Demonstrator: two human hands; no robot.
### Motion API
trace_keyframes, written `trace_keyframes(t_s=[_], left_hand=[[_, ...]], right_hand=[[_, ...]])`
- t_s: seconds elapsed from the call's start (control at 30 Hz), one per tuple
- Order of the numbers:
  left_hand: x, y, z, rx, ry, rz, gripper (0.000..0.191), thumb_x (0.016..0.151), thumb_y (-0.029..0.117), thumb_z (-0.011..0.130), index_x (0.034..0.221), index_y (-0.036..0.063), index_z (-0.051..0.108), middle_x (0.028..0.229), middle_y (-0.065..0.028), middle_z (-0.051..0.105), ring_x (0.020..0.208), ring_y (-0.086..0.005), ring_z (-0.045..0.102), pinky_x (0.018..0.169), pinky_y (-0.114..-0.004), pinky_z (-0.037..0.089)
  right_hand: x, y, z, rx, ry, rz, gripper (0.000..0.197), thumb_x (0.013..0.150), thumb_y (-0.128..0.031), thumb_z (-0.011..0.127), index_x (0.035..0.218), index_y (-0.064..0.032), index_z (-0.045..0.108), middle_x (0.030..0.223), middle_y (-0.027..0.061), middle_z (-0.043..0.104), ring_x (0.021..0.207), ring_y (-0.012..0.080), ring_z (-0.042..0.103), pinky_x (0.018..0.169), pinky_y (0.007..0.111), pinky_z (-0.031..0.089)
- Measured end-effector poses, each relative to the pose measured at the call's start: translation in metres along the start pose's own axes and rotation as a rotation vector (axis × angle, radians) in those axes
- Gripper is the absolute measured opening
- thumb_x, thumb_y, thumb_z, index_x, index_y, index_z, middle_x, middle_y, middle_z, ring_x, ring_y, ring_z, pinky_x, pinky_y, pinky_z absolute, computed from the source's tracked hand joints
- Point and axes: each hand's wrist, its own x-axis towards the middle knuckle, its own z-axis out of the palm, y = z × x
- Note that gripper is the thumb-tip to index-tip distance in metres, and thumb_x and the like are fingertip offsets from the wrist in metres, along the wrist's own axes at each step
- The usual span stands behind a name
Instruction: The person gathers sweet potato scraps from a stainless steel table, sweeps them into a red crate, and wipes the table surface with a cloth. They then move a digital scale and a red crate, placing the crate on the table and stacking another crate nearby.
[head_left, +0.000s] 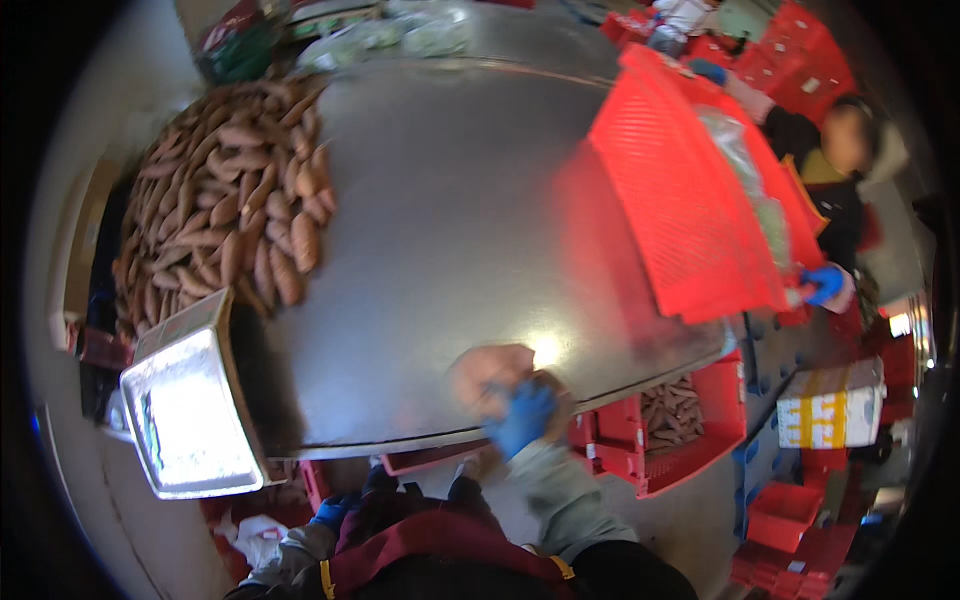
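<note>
My right hand (526, 418), in a blue glove, presses a crumpled tan cloth (491, 371) against the front edge of a steel table (420, 225). Motion blurs both the hand and the cloth. Low at my side hangs my left hand (331, 513), also gloved in blue; its fingers are too unclear to read. A large heap of sweet potatoes (247, 187) covers the table's left end. Nearer to me at that end stands a scale with a shiny metal pan (199, 420).
A co-worker's gloved hand (825, 283) grips a tilted red crate (690, 202) with bagged greens at the table's right. Under the front edge sits a red crate (694, 465) of sweet potatoes. A taped white box (829, 405) stands further right. Bagged greens (435, 37) lie at the back.
</note>
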Motion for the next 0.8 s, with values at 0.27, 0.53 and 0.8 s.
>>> trace_keyframes(t_s=[0.27,0.53,0.8], left_hand=[[-0.004,0.05,0.015,0.111,-0.035,0.229,0.029,0.096,0.019,0.05,0.115,0.001,0.061,0.11,-0.0103,0.066,0.101,-0.0196,0.061,0.089,-0.032,0.047],[-0.023,0.036,-0.025,-0.532,0.19,0.189,0.028,0.086,0.023,0.065,0.102,0.0003,0.067,0.093,-0.0114,0.069,0.085,-0.0192,0.065,0.078,-0.032,0.051],[-0.029,0.009,-0.052,-0.627,0.371,0.124,0.028,0.091,0.027,0.058,0.09,0.0006,0.067,0.078,-0.0063,0.066,0.066,-0.0149,0.06,0.062,-0.027,0.047]], right_hand=[[-0.069,-0.016,0.002,0.551,0.024,-0.35,0.045,0.067,-0.022,0.074,0.11,-0.0178,0.06,0.099,0.0155,0.058,0.09,0.0335,0.058,0.08,0.045,0.047],[0.003,0.147,-0.056,0.966,-0.165,-0.12,0.038,0.09,-0.019,0.051,0.124,-0.0033,0.046,0.117,0.013,0.056,0.107,0.0221,0.054,0.09,0.034,0.045],[0.099,0.291,-0.12,1.905,-0.433,-0.377,0.05,0.091,-0.047,0.043,0.123,-0.0091,0.05,0.114,0.0133,0.054,0.101,0.0274,0.052,0.087,0.041,0.043]])
